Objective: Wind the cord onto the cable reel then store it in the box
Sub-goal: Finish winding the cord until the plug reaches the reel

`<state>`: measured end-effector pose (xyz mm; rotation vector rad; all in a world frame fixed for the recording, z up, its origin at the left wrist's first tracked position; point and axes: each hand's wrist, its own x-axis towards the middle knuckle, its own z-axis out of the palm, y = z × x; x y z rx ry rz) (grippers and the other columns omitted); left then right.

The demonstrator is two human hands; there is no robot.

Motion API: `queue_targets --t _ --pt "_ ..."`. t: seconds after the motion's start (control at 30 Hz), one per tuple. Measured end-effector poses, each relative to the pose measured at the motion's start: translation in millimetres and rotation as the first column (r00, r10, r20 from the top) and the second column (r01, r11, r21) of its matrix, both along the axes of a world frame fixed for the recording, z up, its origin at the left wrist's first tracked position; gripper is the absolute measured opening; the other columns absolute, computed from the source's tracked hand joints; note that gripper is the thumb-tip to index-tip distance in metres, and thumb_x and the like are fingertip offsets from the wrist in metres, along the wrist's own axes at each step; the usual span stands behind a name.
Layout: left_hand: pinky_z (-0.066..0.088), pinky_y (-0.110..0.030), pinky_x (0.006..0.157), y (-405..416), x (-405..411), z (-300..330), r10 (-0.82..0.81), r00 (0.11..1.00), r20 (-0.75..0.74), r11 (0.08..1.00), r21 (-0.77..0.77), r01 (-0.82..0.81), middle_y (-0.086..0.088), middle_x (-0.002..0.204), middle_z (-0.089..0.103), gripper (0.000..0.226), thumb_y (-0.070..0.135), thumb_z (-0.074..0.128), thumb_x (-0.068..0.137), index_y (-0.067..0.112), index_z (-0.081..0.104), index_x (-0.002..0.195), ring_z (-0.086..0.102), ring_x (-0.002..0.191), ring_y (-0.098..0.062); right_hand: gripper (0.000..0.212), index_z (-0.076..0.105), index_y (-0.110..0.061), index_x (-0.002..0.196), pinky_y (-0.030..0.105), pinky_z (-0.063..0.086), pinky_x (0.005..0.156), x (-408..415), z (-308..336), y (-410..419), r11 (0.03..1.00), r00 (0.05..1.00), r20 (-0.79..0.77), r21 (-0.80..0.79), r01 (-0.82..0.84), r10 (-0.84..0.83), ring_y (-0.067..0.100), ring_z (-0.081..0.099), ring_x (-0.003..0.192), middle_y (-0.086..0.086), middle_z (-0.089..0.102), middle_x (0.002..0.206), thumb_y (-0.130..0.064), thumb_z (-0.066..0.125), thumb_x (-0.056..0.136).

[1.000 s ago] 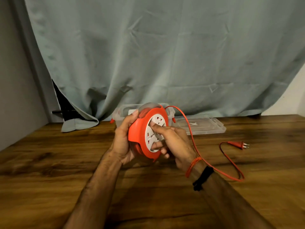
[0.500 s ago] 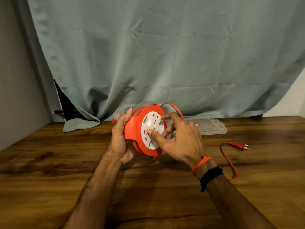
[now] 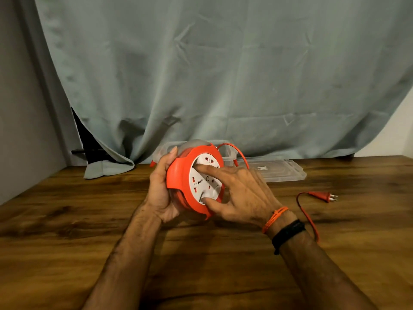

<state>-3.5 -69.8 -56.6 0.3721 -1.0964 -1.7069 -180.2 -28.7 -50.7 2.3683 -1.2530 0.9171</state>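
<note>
Wooden table (image 3: 67, 231) (one reel (image 3: 181, 175), two hands).

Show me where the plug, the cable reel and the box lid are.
plug (image 3: 320, 196): head view, on its orange body.
cable reel (image 3: 178, 175): head view, on its orange rim.
box lid (image 3: 281, 171): head view, on its flat clear top.

grey-green curtain (image 3: 223, 74) hangs behind a dark wooden table (image 3: 67, 242); grey wall (image 3: 20, 108) left.

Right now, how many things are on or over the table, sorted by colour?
Orange: 3 (reel, cord, plug)
Clear: 2 (box, lid)
Total: 5

The left hand grips the reel; the right hand has fingers on the reel's white face.
</note>
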Motion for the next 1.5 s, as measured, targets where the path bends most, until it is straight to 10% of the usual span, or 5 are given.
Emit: queue_targets --t 0.43,0.73,1.0,1.23,1.5 --pt "0.057 -0.046 0.089 3 -5 1 -0.037 0.999 0.015 0.999 -0.038 0.038 -0.020 0.116 0.072 0.059 0.055 0.045 0.089 0.009 0.075 0.113 0.068 0.109 -0.032 0.063 0.058 -0.040 0.125 0.032 0.055 0.070 12 -5 4 0.988 0.963 0.246 -0.068 0.135 -0.115 0.025 0.068 0.074 -0.003 0.074 0.076 -0.050 0.067 0.063" --pt "0.054 -0.054 0.095 7 -14 4 0.072 0.997 0.038 0.997 -0.036 -0.071 -0.031 0.129 0.060 0.068 0.050 0.052 0.085 0.001 0.059 0.132 0.063 0.114 -0.041 0.049 0.071 -0.007 0.097 0.012 0.026 0.033 31 3 3 0.754 0.271 0.849 0.528 -0.390 -0.454 0.004 0.049 0.030 -0.001 0.072 0.059 -0.049 0.078 0.073" --pt "0.038 -0.064 0.104 1 -5 0 0.037 0.998 0.054 0.997 -0.068 -0.033 -0.033 0.132 0.057 0.074 0.060 0.053 0.083 0.003 0.062 0.129 0.056 0.119 -0.045 0.054 0.062 -0.007 0.113 0.012 0.030 0.032 24 10 3 0.725 0.481 0.792 0.575 -0.378 -0.377 0.011 0.053 0.030 0.009 0.075 0.065 -0.053 0.065 0.086" --pt "0.053 -0.054 0.094 1 -4 0 0.033 0.999 0.041 0.997 -0.075 -0.030 -0.023 0.124 0.068 0.060 0.056 0.060 0.082 0.011 0.071 0.120 0.064 0.116 -0.038 0.052 0.072 -0.027 0.094 0.030 0.056 0.073 10 13 9 0.926 0.795 0.488 0.287 0.244 -0.360 0.011 0.068 0.069 -0.012 0.065 0.058 -0.072 0.066 0.069" --pt "0.041 -0.058 0.108 -4 -2 -3 -0.047 0.999 -0.001 0.998 -0.034 0.047 -0.026 0.135 0.059 0.068 0.057 0.052 0.086 0.007 0.063 0.130 0.055 0.126 -0.041 0.060 0.051 -0.041 0.128 0.036 0.055 0.079 2 17 16 0.992 0.978 0.180 0.092 0.090 -0.106 0.024 0.070 0.079 -0.013 0.075 0.104 -0.054 0.069 0.072"
